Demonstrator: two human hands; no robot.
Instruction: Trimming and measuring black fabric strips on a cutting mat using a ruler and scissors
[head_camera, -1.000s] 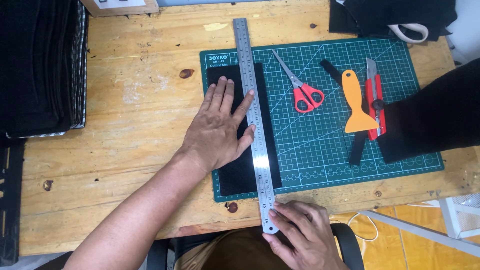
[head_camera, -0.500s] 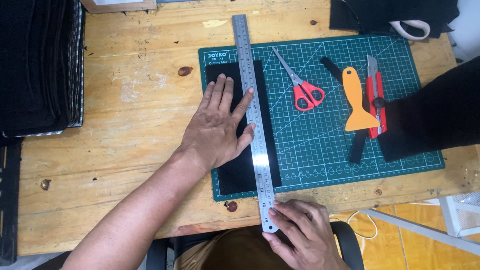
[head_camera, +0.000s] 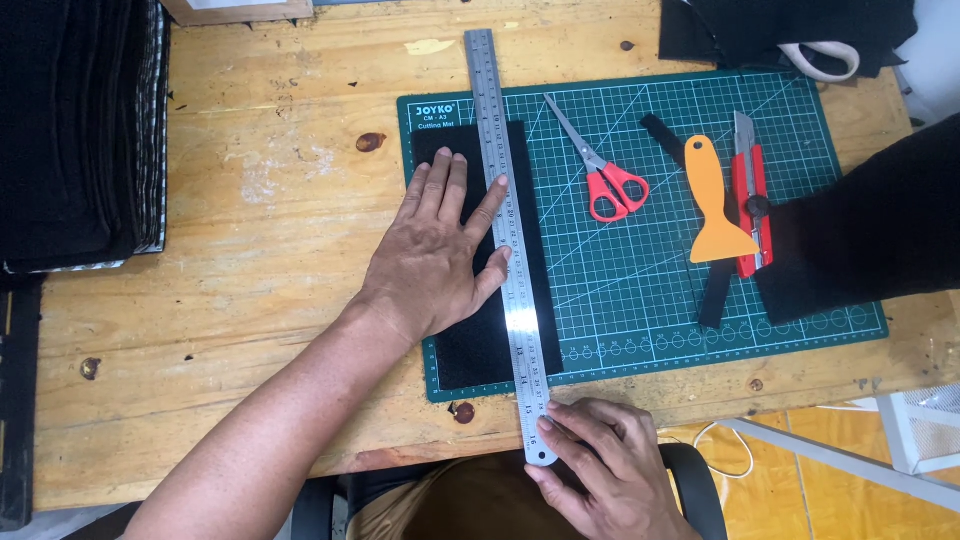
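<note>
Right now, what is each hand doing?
Left hand: open, flat on black sheet beside steel ruler.
Right hand: fingers touching ruler's near end, gripping nothing.

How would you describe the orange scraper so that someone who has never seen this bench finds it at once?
Start at the green cutting mat on the wooden table. On its right half, between the red-handled scissors and the red utility knife, lies the orange scraper. It alone is orange, with a flared flat blade.

left hand (head_camera: 440, 255) flat on black strip (head_camera: 487, 345) | right hand (head_camera: 610, 475) apparently steadies ruler (head_camera: 508, 250) end
</note>
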